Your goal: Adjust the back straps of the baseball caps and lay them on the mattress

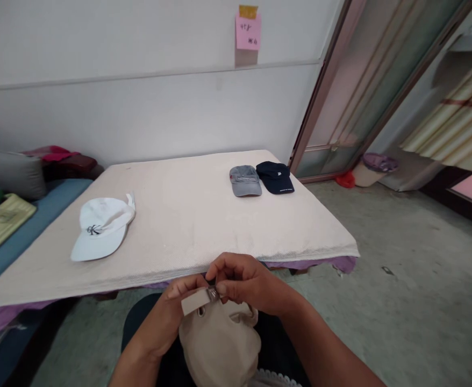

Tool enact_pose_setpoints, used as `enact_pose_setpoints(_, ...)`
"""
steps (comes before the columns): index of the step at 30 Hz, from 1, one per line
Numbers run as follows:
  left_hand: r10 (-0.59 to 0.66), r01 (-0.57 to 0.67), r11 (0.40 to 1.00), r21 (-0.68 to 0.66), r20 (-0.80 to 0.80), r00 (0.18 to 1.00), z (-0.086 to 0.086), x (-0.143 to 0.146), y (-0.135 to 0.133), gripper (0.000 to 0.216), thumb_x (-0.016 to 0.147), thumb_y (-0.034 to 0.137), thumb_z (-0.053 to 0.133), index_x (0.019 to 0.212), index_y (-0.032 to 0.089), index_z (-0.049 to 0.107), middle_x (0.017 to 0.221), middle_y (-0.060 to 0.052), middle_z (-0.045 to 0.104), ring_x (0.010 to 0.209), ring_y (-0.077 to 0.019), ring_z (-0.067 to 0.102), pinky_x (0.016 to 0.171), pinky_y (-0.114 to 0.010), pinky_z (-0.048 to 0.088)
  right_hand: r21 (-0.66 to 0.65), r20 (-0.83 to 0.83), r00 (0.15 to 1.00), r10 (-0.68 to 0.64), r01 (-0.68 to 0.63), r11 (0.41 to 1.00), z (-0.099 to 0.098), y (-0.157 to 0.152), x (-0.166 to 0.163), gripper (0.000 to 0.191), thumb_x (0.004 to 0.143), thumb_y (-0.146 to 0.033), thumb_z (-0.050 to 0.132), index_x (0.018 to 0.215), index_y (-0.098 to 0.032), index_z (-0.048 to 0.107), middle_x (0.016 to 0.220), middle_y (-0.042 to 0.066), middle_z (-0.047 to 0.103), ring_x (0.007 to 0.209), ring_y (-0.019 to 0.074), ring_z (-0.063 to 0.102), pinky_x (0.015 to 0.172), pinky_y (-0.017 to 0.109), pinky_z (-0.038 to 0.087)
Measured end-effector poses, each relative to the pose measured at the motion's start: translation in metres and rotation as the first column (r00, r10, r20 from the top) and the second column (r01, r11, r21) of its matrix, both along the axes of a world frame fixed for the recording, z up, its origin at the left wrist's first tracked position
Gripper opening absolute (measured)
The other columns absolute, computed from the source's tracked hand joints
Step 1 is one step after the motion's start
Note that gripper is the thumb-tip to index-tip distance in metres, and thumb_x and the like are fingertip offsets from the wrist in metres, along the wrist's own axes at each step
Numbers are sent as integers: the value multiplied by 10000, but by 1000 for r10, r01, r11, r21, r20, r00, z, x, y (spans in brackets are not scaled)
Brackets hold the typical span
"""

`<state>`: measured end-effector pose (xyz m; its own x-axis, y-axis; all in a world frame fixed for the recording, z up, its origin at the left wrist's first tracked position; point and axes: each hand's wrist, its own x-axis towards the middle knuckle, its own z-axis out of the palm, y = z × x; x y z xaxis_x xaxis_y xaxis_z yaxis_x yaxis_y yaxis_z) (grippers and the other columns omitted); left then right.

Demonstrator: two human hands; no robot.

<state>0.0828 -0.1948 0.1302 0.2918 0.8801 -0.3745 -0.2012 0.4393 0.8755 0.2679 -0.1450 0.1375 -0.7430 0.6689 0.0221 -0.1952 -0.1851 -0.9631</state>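
Observation:
A beige cap (220, 344) rests in my lap, just in front of the table's near edge. My left hand (171, 312) pinches the cap's beige back strap. My right hand (244, 282) is closed on the small metal buckle at the strap's end. On the table a white cap (101, 226) lies at the left. A grey cap (244, 180) and a navy cap (276, 177) sit side by side at the far right.
The table (187, 215) is covered by a cream cloth over purple fabric. A blue mattress with cushions (10, 177) lies at the left. At the right are a bin (371, 169), a sliding door and bare concrete floor. A pink note (247, 32) hangs on the wall.

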Motion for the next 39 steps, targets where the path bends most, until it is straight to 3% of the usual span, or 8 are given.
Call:
enact_pose_setpoints(5,92,-92,995,-42,0,996,1,-2,-3,209,762,345,652,696,147,672,643,-24,591,598,-129,491,566,-233,372,76,82,996,15,-21,997,6,-2,2,112,806,-229,610,891,-161,638,675,-26,511,606,71,432,565,208,332)
enact_pose_setpoints(9,67,-65,997,-32,85,994,0,-6,-4,345,758,474,619,776,137,691,711,-57,618,650,-159,520,596,-255,399,115,141,990,-17,1,993,8,-3,2,93,802,-214,603,874,-167,639,680,-24,523,613,76,441,565,209,334)
enact_pose_setpoints(14,-64,68,996,-63,60,996,1,-5,-2,163,717,287,706,770,142,654,663,-17,576,591,-115,491,570,-229,362,96,139,990,-3,-11,995,5,-1,2,116,794,-232,618,886,-163,631,677,-29,524,604,71,444,560,201,347)
enact_pose_setpoints(20,-31,37,996,-81,73,997,-1,-6,-3,146,725,283,692,759,152,639,646,-18,603,528,-96,469,509,-210,322,-9,120,992,33,-32,999,-12,4,12,237,791,-339,640,941,-159,604,693,-24,530,589,73,477,551,204,371)
enact_pose_setpoints(24,-21,29,996,-87,89,996,-5,-8,-2,119,730,260,674,780,158,639,632,-8,586,524,-94,457,508,-212,316,12,177,984,16,-19,1000,-19,4,14,241,757,-362,673,800,-136,602,654,-30,499,571,61,411,515,188,322)
enact_pose_setpoints(27,-42,49,996,-77,86,995,-3,-7,-1,137,715,262,675,790,153,642,636,-9,576,537,-99,454,514,-215,320,58,211,977,-10,-2,998,-14,3,11,182,757,-302,657,741,-134,590,637,-35,480,566,59,384,507,186,305)
enact_pose_setpoints(33,-40,40,999,-18,8,999,6,-6,-2,297,730,430,652,783,138,642,636,-10,535,548,-105,421,502,-216,314,144,319,946,-56,10,989,2,2,9,96,731,-224,618,698,-142,580,614,-38,465,575,65,385,492,181,287)
enact_pose_setpoints(39,-103,102,994,-31,-26,994,7,-5,-2,217,768,366,641,767,150,618,625,9,515,537,-92,415,509,-210,303,117,329,944,7,-48,992,8,2,9,90,730,-213,615,694,-141,575,589,-46,437,546,54,366,475,179,268)
